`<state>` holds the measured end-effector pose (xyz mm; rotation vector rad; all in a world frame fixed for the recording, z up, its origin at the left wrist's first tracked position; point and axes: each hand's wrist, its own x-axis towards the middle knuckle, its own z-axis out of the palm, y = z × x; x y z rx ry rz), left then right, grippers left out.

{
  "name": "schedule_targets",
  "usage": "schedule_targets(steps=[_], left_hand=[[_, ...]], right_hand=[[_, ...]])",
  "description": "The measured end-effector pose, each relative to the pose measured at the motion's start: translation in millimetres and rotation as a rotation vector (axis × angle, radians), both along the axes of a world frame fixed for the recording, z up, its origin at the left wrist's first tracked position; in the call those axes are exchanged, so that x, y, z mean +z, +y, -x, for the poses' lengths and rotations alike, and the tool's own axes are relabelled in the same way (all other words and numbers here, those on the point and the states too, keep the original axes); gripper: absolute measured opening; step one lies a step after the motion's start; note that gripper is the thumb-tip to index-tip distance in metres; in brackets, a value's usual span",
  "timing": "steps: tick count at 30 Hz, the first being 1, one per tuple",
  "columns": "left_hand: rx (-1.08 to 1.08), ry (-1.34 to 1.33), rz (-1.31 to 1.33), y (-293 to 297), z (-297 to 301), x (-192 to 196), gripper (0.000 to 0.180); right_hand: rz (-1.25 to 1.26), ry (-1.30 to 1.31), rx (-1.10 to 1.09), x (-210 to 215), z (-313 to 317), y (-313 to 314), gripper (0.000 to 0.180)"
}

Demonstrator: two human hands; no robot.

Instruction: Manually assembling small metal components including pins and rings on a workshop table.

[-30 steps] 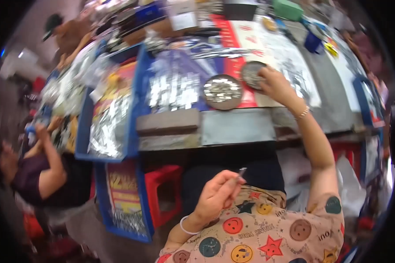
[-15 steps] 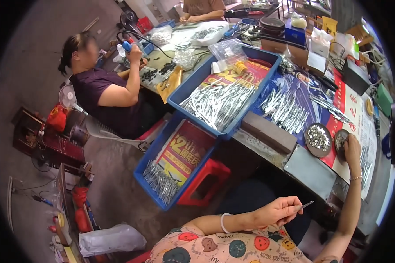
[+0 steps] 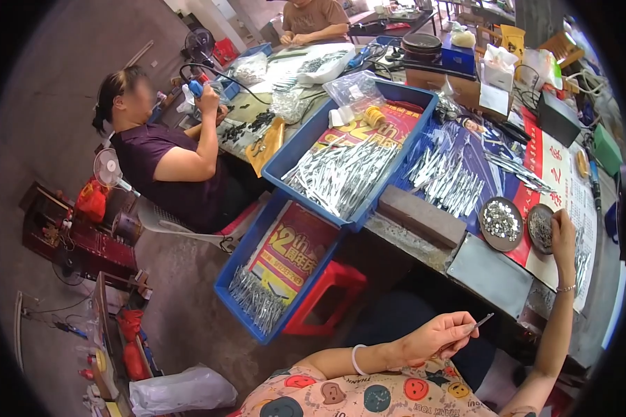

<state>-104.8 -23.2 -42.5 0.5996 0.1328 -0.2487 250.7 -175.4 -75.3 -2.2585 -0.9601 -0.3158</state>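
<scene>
My left hand (image 3: 439, 338) is closed in front of my patterned top, pinching a thin dark-grey metal strip (image 3: 485, 320) whose tip sticks out to the right. At the right side of the table, my right hand (image 3: 563, 235) is at the edge of a round brown dish (image 3: 540, 235) of fine metal bits, fingers together. Whatever those fingertips may hold is too small to make out. Just left of it stands a second round dish (image 3: 502, 242), with shiny little silver pieces inside.
A heap of silver metal strips (image 3: 446, 182) lies beyond the dishes. A brown block (image 3: 422, 215) and a grey plate (image 3: 489, 272) line the near table edge. Blue trays (image 3: 273, 172) with metal parts stand left, above a red stool (image 3: 327, 295). A co-worker (image 3: 177, 153) sits at far left.
My right hand has drawn back a little from over the dish to its right edge, uncovering more of its contents. My left hand keeps its pinch on the metal strip.
</scene>
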Motion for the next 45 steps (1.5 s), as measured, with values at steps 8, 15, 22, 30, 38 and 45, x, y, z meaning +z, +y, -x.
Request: schedule_targets(steps=[8, 15, 22, 30, 38, 45], left_hand=[[-0.006, -0.017, 0.023, -8.1, -7.8, -5.0, 0.017], [-0.008, -0.005, 0.042, -13.5, -14.0, -10.5, 0.017], [-0.034, 0.039, 0.070, -19.8, -25.3, -16.4, 0.018], [-0.062, 0.045, 0.087, -24.3, -37.4, -18.6, 0.018], [-0.075, 0.063, 0.116, -25.2, -39.5, -20.9, 0.018], [-0.060, 0.055, 0.134, -23.8, -35.8, -21.5, 0.018]], right_hand=[[-0.032, 0.065, -0.035, 5.1, 7.3, -1.0, 0.008], [-0.081, 0.093, -0.060, 0.4, 7.2, -1.5, 0.011], [-0.100, 0.129, -0.049, 2.5, 7.9, -4.5, 0.014], [-0.103, 0.162, -0.009, 8.7, 11.9, -4.7, 0.014], [-0.073, 0.166, -0.017, 6.9, 13.5, -2.5, 0.013], [-0.059, 0.160, -0.010, 10.9, 18.6, 2.3, 0.013]])
